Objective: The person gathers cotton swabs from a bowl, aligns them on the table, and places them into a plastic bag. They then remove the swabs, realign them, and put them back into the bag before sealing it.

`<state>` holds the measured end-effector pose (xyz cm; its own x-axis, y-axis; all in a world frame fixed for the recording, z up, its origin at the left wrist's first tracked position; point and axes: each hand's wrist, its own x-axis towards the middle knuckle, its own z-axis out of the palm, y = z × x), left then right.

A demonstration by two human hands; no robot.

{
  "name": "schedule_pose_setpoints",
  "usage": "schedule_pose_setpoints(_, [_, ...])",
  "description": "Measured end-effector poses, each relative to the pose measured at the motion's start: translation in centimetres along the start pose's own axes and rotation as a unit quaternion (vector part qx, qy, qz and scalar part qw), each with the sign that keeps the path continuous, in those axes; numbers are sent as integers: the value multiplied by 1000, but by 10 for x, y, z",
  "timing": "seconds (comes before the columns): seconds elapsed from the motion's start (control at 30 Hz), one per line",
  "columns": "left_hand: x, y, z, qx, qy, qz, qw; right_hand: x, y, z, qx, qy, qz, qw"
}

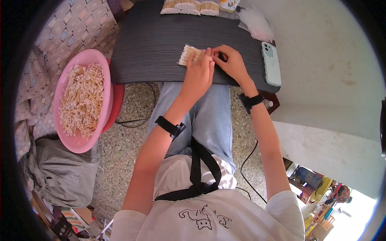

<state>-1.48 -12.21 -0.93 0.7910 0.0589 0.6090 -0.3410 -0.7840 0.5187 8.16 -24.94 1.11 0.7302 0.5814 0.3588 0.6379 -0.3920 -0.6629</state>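
A clear bag of cotton swabs (186, 54) lies flat on the dark table (148, 48), near its front edge. My left hand (200, 71) rests over the bag's right part, its fingers closed on it. Just to the right, my right hand (233, 62) has thumb and forefinger pinched together at the bag's right end, close to my left fingertips. That end of the bag is mostly hidden by my fingers. Black bands circle both my wrists.
A pink basin (106, 116) heaped with loose cotton swabs stands left of the table. Packed swab bundles (187, 7) lie at the far edge, near a printed cup (229, 4). A stack of clear bags (255, 24) and a pale phone (271, 64) lie along the right side, beside a wall.
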Motion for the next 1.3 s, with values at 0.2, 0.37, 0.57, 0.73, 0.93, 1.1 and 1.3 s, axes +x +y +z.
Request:
schedule_pose_setpoints(0.2, [0, 0, 0, -18, 1, -13, 1000, 5, -2, -2, -11, -23, 10, 1000])
schedule_pose_setpoints(0.37, [0, -1, 0, -23, -5, -5, 1000, 2, -7, 6, -72, 9, 1, 997])
schedule_pose_setpoints(0.57, [-1, -2, -1, -5, 0, 6, 1000, 0, -9, 6, -100, 23, 13, 995])
schedule_pose_setpoints(0.73, [-1, 5, -3, -26, 21, -1, 999, -9, -9, 0, -4, 17, 28, 999])
schedule_pose_setpoints(0.93, [2, 7, -5, -75, 64, -37, 994, -6, -10, 3, -4, 26, 5, 1000])
schedule_pose_setpoints(1.1, [1, 1, 0, -23, 79, -8, 997, -4, -9, 2, -26, 23, 16, 999])
schedule_pose_setpoints(1.3, [1, 2, -2, -45, 74, -19, 996, -2, -3, -3, 2, -14, 4, 1000])
